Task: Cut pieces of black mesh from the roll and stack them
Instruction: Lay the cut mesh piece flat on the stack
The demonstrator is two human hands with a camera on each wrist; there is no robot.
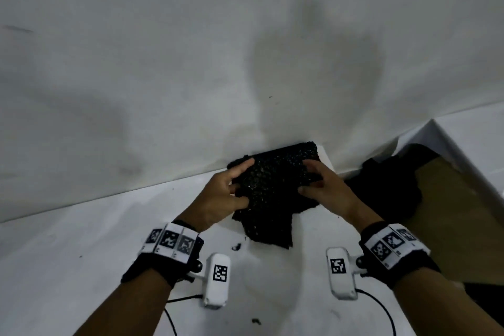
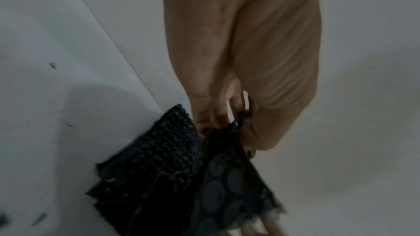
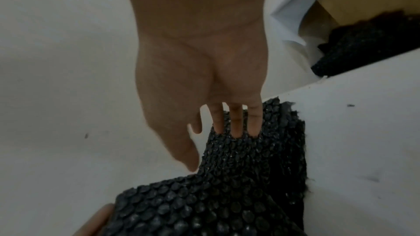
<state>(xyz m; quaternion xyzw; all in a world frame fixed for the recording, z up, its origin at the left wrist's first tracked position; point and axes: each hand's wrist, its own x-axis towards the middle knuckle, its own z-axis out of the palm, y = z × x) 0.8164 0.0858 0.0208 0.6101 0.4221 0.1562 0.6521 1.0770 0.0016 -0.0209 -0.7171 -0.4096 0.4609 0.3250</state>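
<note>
Black mesh piece (image 1: 275,183) held at frame centre of head view, above white table (image 1: 81,254), against white wall (image 1: 163,63). Long axis runs from lower left to upper right; far edge at wall, near edge hangs toward lower centre. Left edge pinched by left hand (image 1: 221,199), fingers curled round mesh. Right edge grasped by right hand (image 1: 324,188), fingers (image 3: 236,123) pressed into mesh, thumb apart. More black mesh (image 1: 381,191) seen in cardboard box (image 1: 450,213), right of frame. Black scraps (image 1: 236,247) scattered on table.
</note>
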